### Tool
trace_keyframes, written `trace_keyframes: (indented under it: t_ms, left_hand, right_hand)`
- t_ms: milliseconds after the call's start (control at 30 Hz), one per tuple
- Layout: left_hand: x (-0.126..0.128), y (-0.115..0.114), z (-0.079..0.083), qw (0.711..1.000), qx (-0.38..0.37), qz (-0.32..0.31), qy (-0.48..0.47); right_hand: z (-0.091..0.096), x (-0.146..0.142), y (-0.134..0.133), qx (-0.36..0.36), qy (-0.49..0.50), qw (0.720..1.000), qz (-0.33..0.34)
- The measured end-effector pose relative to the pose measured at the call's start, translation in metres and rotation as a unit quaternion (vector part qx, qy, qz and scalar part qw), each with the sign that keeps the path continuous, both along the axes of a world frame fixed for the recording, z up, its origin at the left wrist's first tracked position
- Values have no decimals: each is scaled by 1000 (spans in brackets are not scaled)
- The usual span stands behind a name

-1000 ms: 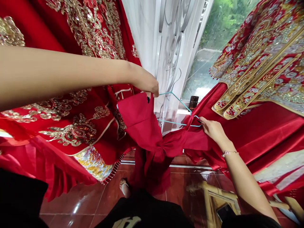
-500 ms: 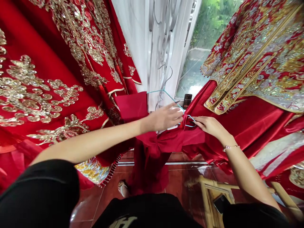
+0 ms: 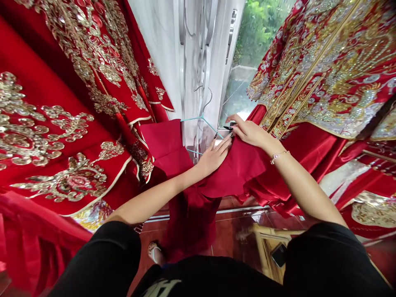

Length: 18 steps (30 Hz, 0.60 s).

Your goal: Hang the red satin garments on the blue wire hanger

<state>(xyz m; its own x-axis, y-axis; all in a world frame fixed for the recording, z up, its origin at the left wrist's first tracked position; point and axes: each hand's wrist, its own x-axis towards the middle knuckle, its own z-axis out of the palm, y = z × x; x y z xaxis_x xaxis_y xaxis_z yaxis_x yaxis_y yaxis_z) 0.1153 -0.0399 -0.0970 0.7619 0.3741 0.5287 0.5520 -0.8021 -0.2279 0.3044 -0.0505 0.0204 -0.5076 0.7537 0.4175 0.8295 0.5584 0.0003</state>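
A plain dark-red dress (image 3: 238,169) hangs on a light-blue wire hanger (image 3: 192,119) in front of me. Its left shoulder panel covers the hanger's left end, and its right panel hides the right end. My left hand (image 3: 214,159) lies against the dress near the middle of its top edge, fingers stretched out and thumb apart, fingertips close to the right hand. My right hand (image 3: 249,132) is bent over the upper edge of the right panel, fingers closed on the cloth beside the hanger's sloping arm. The fingertips partly overlap there.
Red gowns with gold sequins (image 3: 74,177) hang at the left. An embroidered red-and-gold jacket (image 3: 312,90) hangs at the right. Behind are white window bars (image 3: 206,66) and a window (image 3: 256,45). A bamboo chair (image 3: 262,251) bearing a phone (image 3: 279,254) stands below right.
The right panel has been spread over the hanger's right end, which was bare before. My right hand has moved up and left from the hanger corner. My left hand has drawn slightly back leftward.
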Motion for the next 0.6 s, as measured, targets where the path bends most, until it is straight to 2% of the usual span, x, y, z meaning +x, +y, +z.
trace_keyframes:
  t_ms: [100, 233, 300, 333, 367, 400, 467, 500, 533, 600]
  left_hand:
    - [-20, -13, -4, 999, -29, -17, -2]
    - [-54, -41, -6, 994, -93, -28, -50]
    - [-74, -58, -5, 990, -105, -24, -94]
    - [-84, -66, -7, 987, -106, -21, -122]
    - [-96, -75, -12, 982, -108, -17, -154]
    - [-108, -83, -20, 975, -110, -10, -192]
    - [-134, -97, -47, 951, -123, 25, -281]
    - [-146, -105, -66, 935, -125, 50, -329]
    - [-159, -113, -87, 917, -128, 84, -369]
    - [-179, -133, -132, 884, -133, 176, -412]
  right_hand:
    - [5, -23, 16, 13, -1, 1000, 1]
    - [12, -48, 17, 28, 14, 999, 10]
    - [18, -54, 9, 92, 88, 992, 22]
    - [21, -55, 4, 151, 149, 977, 23]
    - [21, -53, -2, 221, 218, 950, 19]
    - [17, -50, -10, 294, 287, 912, 9]
    - [-4, -41, -31, 395, 385, 834, -26]
    - [-24, -35, -42, 419, 413, 807, -54]
    - [-50, -28, -55, 402, 418, 810, -88]
    - [-115, -18, -80, 354, 419, 814, -189]
